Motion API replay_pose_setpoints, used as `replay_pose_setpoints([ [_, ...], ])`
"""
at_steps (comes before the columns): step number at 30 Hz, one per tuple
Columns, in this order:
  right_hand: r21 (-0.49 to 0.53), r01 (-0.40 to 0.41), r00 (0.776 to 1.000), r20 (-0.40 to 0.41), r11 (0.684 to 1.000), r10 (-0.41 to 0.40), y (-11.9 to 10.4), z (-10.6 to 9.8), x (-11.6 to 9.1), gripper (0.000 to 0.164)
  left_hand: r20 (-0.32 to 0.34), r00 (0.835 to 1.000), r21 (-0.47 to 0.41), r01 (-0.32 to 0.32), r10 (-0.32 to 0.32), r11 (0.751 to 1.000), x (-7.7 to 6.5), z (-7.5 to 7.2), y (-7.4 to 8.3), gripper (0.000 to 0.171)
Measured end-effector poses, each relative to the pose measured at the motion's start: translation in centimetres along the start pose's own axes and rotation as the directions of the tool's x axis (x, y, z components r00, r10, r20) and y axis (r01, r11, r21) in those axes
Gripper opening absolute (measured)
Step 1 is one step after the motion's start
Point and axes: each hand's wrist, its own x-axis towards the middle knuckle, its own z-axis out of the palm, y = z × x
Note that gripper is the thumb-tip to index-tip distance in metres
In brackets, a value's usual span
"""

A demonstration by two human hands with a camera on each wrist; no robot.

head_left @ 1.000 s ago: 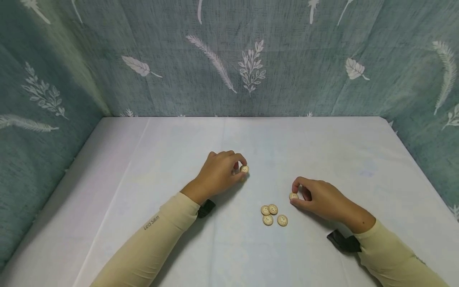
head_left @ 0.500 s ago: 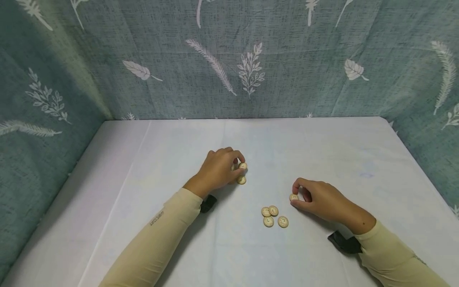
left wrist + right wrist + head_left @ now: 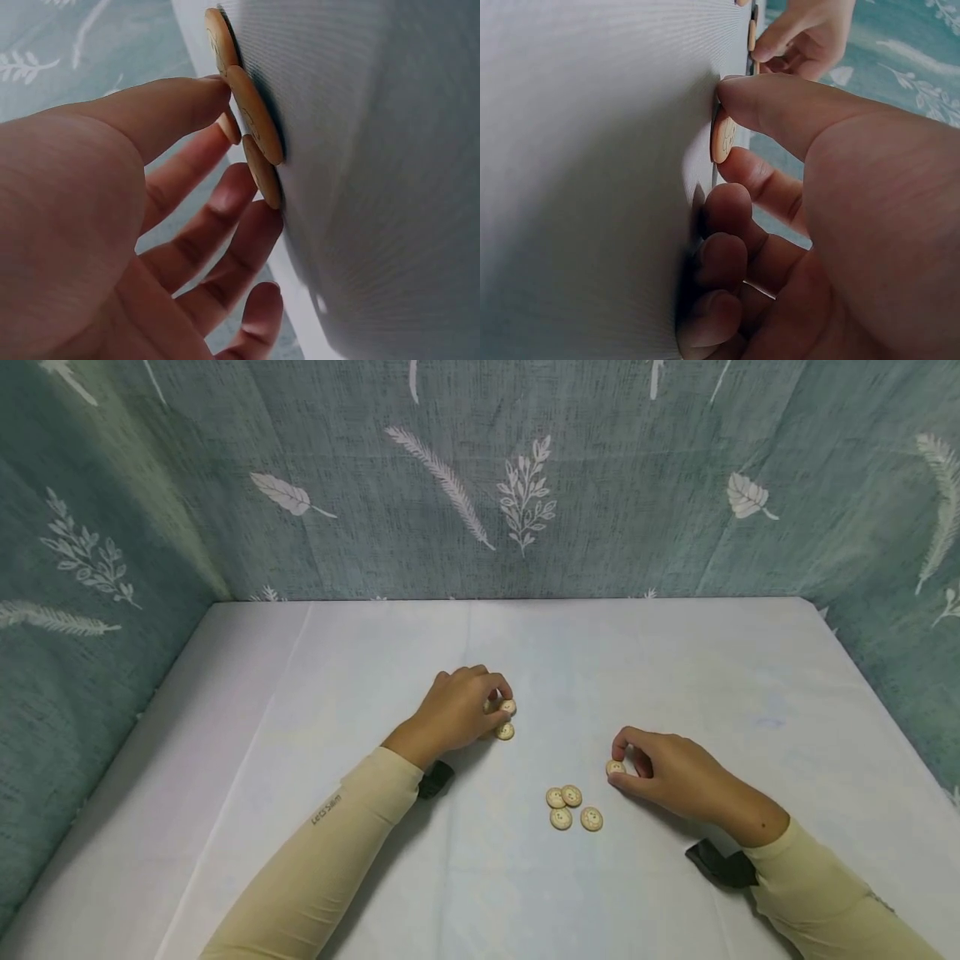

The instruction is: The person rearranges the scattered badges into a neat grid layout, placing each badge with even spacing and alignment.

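In the head view my left hand (image 3: 459,708) pinches a pale round wooden button (image 3: 508,707) between thumb and index finger, low at the table. Another button (image 3: 506,732) lies just below the thumb. The left wrist view shows several buttons (image 3: 255,114) lying close together and overlapping at the fingertips, with the thumb partly covering one behind it. Off to the right, my right hand (image 3: 675,772) pinches a button (image 3: 615,767) by its edges between thumb and index finger. That button (image 3: 723,135) is tilted near the tabletop in the right wrist view, the other fingers curled beside it.
Several more buttons lie between the hands: a cluster of three with two overlapping (image 3: 561,818) and a single one (image 3: 592,818). White cloth covers the table (image 3: 360,660). Green leaf-patterned curtains (image 3: 337,552) rise along its back and sides.
My left hand has shifted slightly left and away from me. A button below its thumb, hidden a second ago, now shows. My right hand holds its button in nearly the same place.
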Motion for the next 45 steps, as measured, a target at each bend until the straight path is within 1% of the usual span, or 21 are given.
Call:
replay_pose_setpoints([
  [7,0.01,-0.004,1.0,0.022,1.0,0.003,-0.03,0.06,0.07,0.02,0.023,1.0,-0.009,-0.003,0.003,1.0,-0.16,0.05,-0.21,0.018],
  [12,0.01,-0.003,1.0,0.009,1.0,0.003,0.04,-0.06,0.03,0.02,0.008,1.0,-0.009,-0.024,0.024,1.0,0.11,0.07,-0.27,0.017],
  [18,0.003,-0.007,1.0,0.019,1.0,0.007,0.07,-0.12,0.05,0.02,0.04,0.999,-0.011,-0.005,0.005,1.0,0.19,0.07,-0.31,0.019],
  [24,-0.003,-0.012,1.0,0.008,1.0,0.013,-0.01,-0.33,0.19,0.02,0.032,0.999,-0.011,-0.013,0.014,1.0,0.3,-0.31,-0.33,0.02],
  [30,0.005,-0.01,1.0,0.016,1.0,0.01,-0.09,-0.29,0.17,0.02,0.049,0.999,-0.026,-0.009,0.01,1.0,0.15,-0.29,-0.58,0.02],
  [34,-0.001,-0.013,1.0,0.008,1.0,0.013,-0.02,-0.26,0.07,0.02,0.029,0.999,-0.021,-0.019,0.02,1.0,0.1,-0.47,-0.64,0.022],
  [39,-0.001,-0.015,1.0,0.012,1.0,0.015,-0.04,-0.28,0.19,0.02,-0.02,0.999,0.009,-0.028,0.028,1.0,-0.01,-0.64,-0.7,0.025],
  [45,-0.003,-0.021,1.0,0.02,1.0,0.021,-0.05,-0.24,0.14,0.02,-0.063,0.997,0.025,-0.048,0.05,0.999,-0.3,-0.68,-0.58,0.022],
])
